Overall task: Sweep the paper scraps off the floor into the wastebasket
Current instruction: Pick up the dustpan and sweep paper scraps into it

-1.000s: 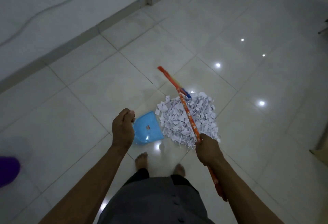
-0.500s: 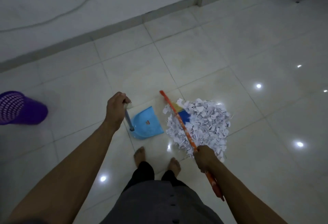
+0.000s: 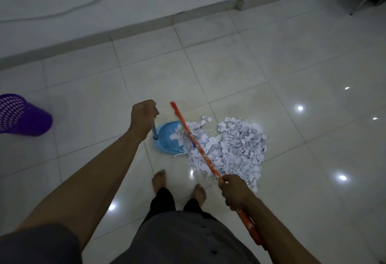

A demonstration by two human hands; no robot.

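On the floor (image 3: pixel 229 65), the paper scraps (image 3: pixel 236 144) are heaped right of centre; their left edge has now been pushed into the blue dustpan (image 3: pixel 167 145), which was bare before. The purple wastebasket (image 3: pixel 23 115) is seen well apart, far left. The broom handle (image 3: pixel 200 148) is slanted from near right to far left, with the right hand's (image 3: pixel 234 190) fingers curled round it. The dustpan's stick is gripped by the left hand (image 3: pixel 143 117).

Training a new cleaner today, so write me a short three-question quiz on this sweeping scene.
1. True or false: some paper scraps lie inside the blue dustpan.
2. The right hand grips: A) the orange broom handle; B) a cloth; C) nothing.
3. Fill in: the purple wastebasket is on the person's ____ side.
Key: 1 true; 2 A; 3 left.
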